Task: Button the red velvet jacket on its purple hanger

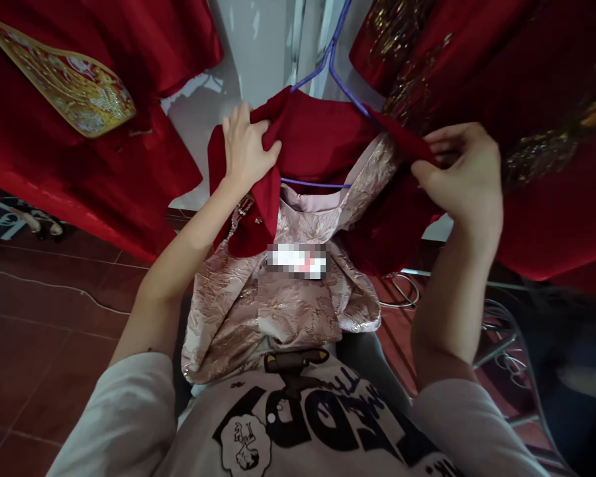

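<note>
A dark red garment [322, 136] hangs on a thin purple hanger [330, 56] in front of me. Under and inside it is a shiny pink patterned garment [298, 308], spread down toward my lap. My left hand [248, 147] grips the left front edge of the red garment near the shoulder, thumb and fingers closed on the cloth. On the right, my right hand [464, 172] pinches the other front edge and holds it out to the side. The hanger's lower bar shows between the parted fronts, above the pink neckline.
Red garments with gold decoration hang at the left [89, 93] and right [551, 132]. A metal-framed chair [501, 351] stands at the lower right. Cables [79, 289] lie on the red tiled floor [40, 331]. Shoes [49, 225] are at the far left.
</note>
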A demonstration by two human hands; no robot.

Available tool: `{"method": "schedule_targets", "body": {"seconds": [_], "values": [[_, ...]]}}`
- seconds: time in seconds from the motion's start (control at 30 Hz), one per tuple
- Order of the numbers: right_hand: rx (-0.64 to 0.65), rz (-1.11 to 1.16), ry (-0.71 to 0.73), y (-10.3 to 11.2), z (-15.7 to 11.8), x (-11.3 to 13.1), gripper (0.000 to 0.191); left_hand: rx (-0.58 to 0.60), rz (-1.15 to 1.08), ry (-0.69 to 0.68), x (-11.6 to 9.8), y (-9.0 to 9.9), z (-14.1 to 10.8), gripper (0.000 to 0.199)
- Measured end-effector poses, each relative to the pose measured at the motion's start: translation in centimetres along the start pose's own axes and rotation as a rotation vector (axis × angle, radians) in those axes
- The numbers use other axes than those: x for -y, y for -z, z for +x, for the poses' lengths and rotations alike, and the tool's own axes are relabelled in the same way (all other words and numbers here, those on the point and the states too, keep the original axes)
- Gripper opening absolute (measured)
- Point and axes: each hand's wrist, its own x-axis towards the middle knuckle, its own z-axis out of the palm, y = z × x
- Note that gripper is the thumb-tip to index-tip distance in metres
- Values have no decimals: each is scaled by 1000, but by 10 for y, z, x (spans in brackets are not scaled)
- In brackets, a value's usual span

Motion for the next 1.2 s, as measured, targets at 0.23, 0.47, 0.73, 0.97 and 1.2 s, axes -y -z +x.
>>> {"method": "schedule_targets", "body": {"seconds": [0.23, 0.47, 0.73, 0.97, 1.2], "values": [[208, 338, -149, -44, 13, 9, 36, 8, 19, 38, -1, -8, -5, 16], [26, 411, 272, -137, 19, 5, 19, 25, 96, 106, -2, -19, -12, 23], [173, 578, 314, -148, -16, 25, 42, 62, 45, 85, -4, -2, -14, 20], [87, 715, 209, -144, -32, 12, 35, 135, -33, 27, -93, 10, -35, 17], [199, 809, 136, -141, -38, -12, 38, 104, -25, 75, -109, -3, -73, 27]]}}
